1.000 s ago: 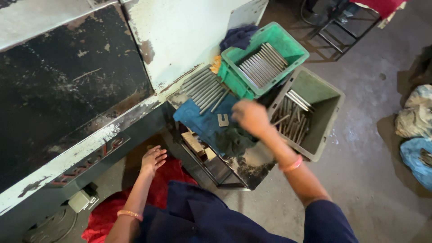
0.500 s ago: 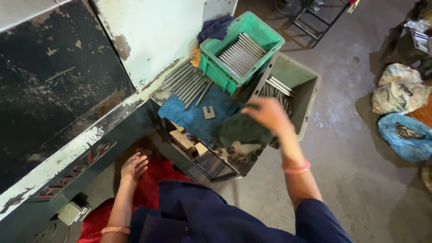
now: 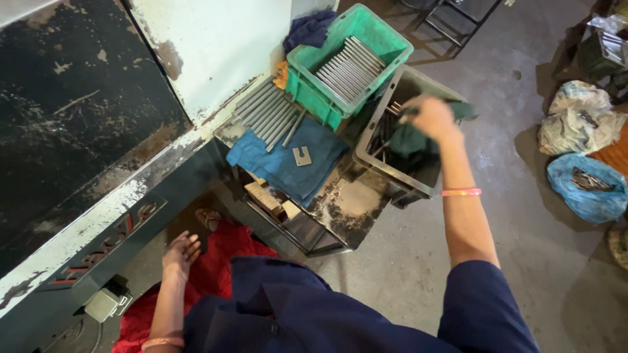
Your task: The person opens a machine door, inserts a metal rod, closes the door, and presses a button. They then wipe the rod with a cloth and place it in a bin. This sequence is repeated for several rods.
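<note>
In the upper right of the frame the right hand (image 3: 432, 117) was stretched out over the grey crate (image 3: 418, 186), its fingers closed around a dark green rag (image 3: 409, 140) that hung down into the crate. Under the rag, a few metal rods (image 3: 392, 108) showed at the crate's far inner corner. Just left of it, touching its side, stood a green crate (image 3: 314, 91) with a neat row of rods laid side by side. More loose rods (image 3: 268, 117) lay in a fan on the counter (image 3: 350, 209) at upper centre, their ends resting on a blue cloth (image 3: 281, 163) with a small flat metal piece (image 3: 301, 156) on top.

The left hand (image 3: 182, 252) rested low at lower left, fingers loosely spread and holding nothing, beside a red cloth (image 3: 229, 248) on the floor.

To handle the rag well, I would judge that a firm bunching grip mattered, since loose folds could snag on the rod ends below. Lifting it straight up, clear of the crate's rim, would keep the rods from being dragged out of line. The free hand seemed too far off to steady the crate, so a slow pull looked wise.
</note>
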Demonstrator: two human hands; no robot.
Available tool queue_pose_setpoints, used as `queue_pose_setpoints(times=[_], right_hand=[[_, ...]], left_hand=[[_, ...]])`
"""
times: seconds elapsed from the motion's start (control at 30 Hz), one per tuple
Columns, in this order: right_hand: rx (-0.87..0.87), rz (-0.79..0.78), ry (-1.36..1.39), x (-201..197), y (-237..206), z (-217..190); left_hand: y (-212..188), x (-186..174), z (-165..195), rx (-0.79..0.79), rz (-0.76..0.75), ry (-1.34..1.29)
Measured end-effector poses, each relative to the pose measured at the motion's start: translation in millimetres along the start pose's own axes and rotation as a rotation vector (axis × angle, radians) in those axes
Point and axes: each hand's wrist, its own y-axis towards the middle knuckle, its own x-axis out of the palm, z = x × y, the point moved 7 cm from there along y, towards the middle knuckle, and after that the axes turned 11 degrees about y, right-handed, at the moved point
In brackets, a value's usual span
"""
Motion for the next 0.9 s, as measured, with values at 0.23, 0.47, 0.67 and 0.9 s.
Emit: queue_pose_setpoints(times=[0.23, 0.47, 0.67, 0.9], right_hand=[[0.032, -0.487, -0.445, 115.1, -1.3, 3.3], [0.005, -0.506, -0.451, 93.3, -11.9, -1.6], [0.029, -0.110, -0.346, -0.7, -42.2, -11.3], [-0.070, 0.252, 0.018, -53.7, -69.6, -107.6]], left_hand=[[-11.2, -13.1, 8.4, 0.013, 0.037, 0.002], [-18.2, -21.1, 5.7, -0.012, 0.045, -0.034], [-9.1, -20.9, 14.8, 0.070, 0.006, -0.043], [-21.6, 61.9, 67.3, 0.385, -0.242, 0.156]])
